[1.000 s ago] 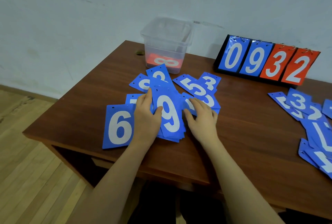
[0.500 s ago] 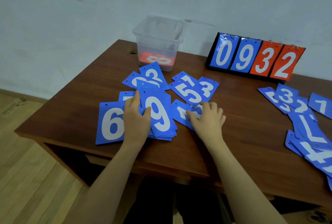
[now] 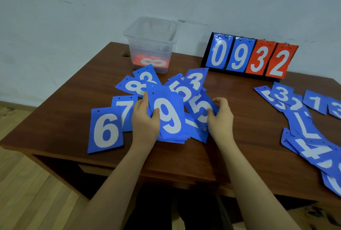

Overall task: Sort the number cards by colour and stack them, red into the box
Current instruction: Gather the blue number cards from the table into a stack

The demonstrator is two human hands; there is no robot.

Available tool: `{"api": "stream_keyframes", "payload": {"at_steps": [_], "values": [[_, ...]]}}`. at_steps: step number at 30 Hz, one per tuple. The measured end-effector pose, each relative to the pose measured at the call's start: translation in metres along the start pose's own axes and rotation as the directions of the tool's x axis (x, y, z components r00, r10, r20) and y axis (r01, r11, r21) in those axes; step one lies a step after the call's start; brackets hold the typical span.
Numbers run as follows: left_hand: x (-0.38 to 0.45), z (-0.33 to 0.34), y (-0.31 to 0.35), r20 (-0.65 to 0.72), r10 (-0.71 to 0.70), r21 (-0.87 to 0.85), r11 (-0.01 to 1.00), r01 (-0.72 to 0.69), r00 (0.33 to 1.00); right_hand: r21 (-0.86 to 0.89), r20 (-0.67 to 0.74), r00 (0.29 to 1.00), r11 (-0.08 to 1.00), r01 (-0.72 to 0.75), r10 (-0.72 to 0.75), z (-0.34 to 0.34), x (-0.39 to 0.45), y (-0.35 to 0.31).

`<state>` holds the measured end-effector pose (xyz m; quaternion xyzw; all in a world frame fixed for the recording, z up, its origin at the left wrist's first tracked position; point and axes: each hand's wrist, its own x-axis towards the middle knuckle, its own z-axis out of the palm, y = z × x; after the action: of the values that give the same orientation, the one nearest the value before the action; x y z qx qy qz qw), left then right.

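Note:
My left hand (image 3: 145, 121) grips the left edge of a stack of blue cards topped by a 9 (image 3: 168, 117), thumb on its face. My right hand (image 3: 220, 117) pinches a blue 5 card (image 3: 200, 109) lying just right of that stack. Loose blue cards surround them: a 6 (image 3: 106, 131), a 7 (image 3: 125, 111), an 8 (image 3: 133, 86), a 3 (image 3: 147, 77) and others. The clear plastic box (image 3: 151, 45) stands at the back, with a red 8 card (image 3: 152, 62) inside.
A flip scoreboard (image 3: 249, 56) reading 0 9 3 2, two blue and two red, stands at the back right. More blue cards (image 3: 304, 124) lie scattered along the table's right side. The wooden table's near edge (image 3: 166, 172) is close to my arms.
My right hand has taken hold of the blue 5 card and drawn it toward the 9 stack. My left hand has stayed on the stack's left edge.

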<state>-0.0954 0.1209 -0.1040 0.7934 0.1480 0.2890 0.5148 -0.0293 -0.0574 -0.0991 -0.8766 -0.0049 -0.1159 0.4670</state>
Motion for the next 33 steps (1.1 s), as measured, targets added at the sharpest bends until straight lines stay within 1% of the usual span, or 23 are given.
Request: {"api": "stream_keyframes", "payload": {"at_steps": [2, 4, 6, 7, 8, 10, 12, 15, 19, 22, 24, 27, 29, 31, 33], "values": [[-0.003, 0.004, 0.003, -0.007, 0.025, 0.01, 1.0, -0.025, 1.0, 0.02, -0.101, 0.993, 0.998, 0.063, -0.061, -0.006, -0.006, -0.002], [-0.005, 0.008, 0.006, -0.007, 0.041, 0.025, 0.999, -0.041, 0.999, 0.046, -0.181, 0.98, 0.995, 0.089, -0.079, -0.012, -0.013, -0.003], [-0.007, 0.012, 0.007, 0.005, 0.015, 0.027, 1.0, -0.015, 1.0, 0.138, -0.242, 0.968, 0.985, 0.103, -0.067, -0.017, -0.021, -0.004], [-0.008, 0.014, 0.007, 0.009, 0.002, 0.025, 1.0, -0.002, 1.0, 0.201, -0.249, 0.967, 0.973, 0.111, -0.059, -0.018, -0.025, -0.003], [-0.01, 0.017, 0.008, 0.012, -0.01, 0.024, 1.0, 0.01, 1.0, 0.268, -0.232, 0.971, 0.957, 0.114, -0.051, -0.018, -0.029, -0.003], [-0.014, 0.02, 0.011, 0.016, -0.04, 0.012, 0.999, 0.04, 0.999, 0.369, -0.137, 0.99, 0.925, 0.091, -0.042, -0.015, -0.038, -0.005], [-0.018, 0.021, 0.015, 0.018, -0.037, -0.022, 0.999, 0.037, 0.999, 0.375, -0.063, 0.996, 0.923, 0.08, -0.06, -0.008, -0.043, -0.007], [-0.021, 0.022, 0.018, 0.015, -0.011, -0.078, 0.997, 0.012, 1.0, 0.307, -0.022, 0.995, 0.946, 0.1, -0.097, 0.001, -0.047, -0.011], [-0.023, 0.018, 0.019, -0.021, -0.032, -0.135, 0.99, 0.029, 0.999, 0.23, 0.007, 0.979, 0.953, 0.199, -0.206, 0.015, -0.052, -0.017], [-0.023, 0.009, 0.011, -0.041, -0.018, -0.131, 0.991, 0.013, 0.999, 0.202, 0.05, 0.978, 0.961, 0.189, -0.202, 0.02, -0.048, -0.017], [-0.021, 0.0, 0.006, -0.063, -0.023, -0.102, 0.995, 0.017, 0.998, 0.075, 0.078, 0.986, 0.987, 0.144, -0.15, 0.02, -0.038, -0.013], [-0.016, -0.011, 0.001, -0.067, -0.029, -0.069, 0.997, 0.024, 0.997, -0.181, 0.189, 0.981, 0.98, 0.086, -0.052, 0.018, -0.022, -0.006], [-0.012, -0.014, -0.004, -0.067, -0.022, -0.047, 0.999, 0.019, 0.998, -0.305, 0.272, 0.962, 0.945, 0.118, -0.033, 0.017, -0.015, -0.002], [-0.012, -0.015, -0.007, -0.073, -0.022, -0.026, 0.999, 0.02, 0.997, -0.425, 0.336, 0.94, 0.882, 0.203, -0.054, 0.017, -0.014, 0.003], [-0.011, -0.015, -0.007, -0.084, -0.017, -0.008, 1.0, 0.016, 0.996, -0.501, 0.355, 0.931, 0.823, 0.27, -0.09, 0.018, -0.02, 0.008]]}}
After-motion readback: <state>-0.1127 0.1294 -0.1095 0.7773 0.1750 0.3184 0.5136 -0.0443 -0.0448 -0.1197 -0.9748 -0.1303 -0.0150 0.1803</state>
